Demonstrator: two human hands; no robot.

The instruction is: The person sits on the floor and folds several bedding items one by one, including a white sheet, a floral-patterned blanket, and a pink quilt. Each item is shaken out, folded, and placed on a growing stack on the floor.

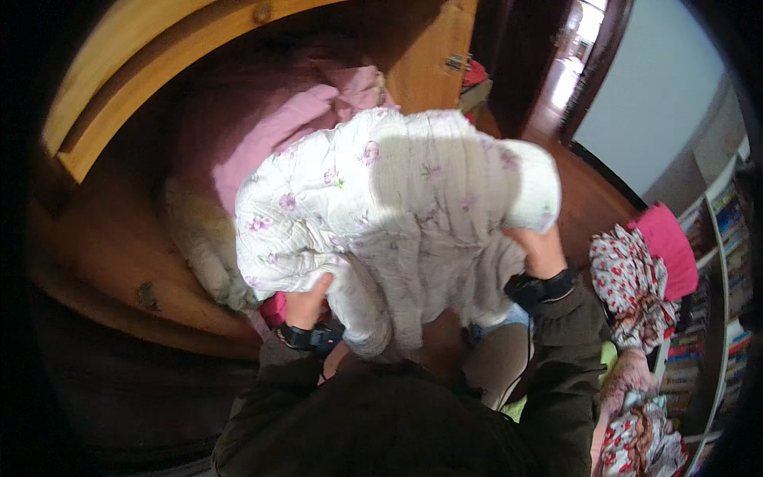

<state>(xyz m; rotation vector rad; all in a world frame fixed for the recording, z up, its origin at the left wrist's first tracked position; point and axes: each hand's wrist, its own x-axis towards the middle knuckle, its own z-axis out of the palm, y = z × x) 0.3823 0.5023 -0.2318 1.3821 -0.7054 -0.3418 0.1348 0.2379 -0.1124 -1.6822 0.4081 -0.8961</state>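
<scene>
A white cloth with purple flowers (357, 191), gathered in loose folds, spans the space between my two hands. My left hand (307, 303) grips its lower left side, with the thumb on top and the fingers mostly under the fabric. At the right end, my right hand (541, 250) holds a bunched edge from below, its fingers partly covered. Part of the cloth hangs down towards my lap, and a shadow falls across its right half. Behind it lies a heap of pink fabric (298, 125) inside a wooden cabinet.
The cabinet's curved wooden edge (197, 77) and open door (430, 65) frame the far side. On the right, red-and-white patterned cloth (626, 280) and a bright pink piece (670, 247) lie beside a bookshelf (724, 280). A doorway (575, 65) opens at the upper right.
</scene>
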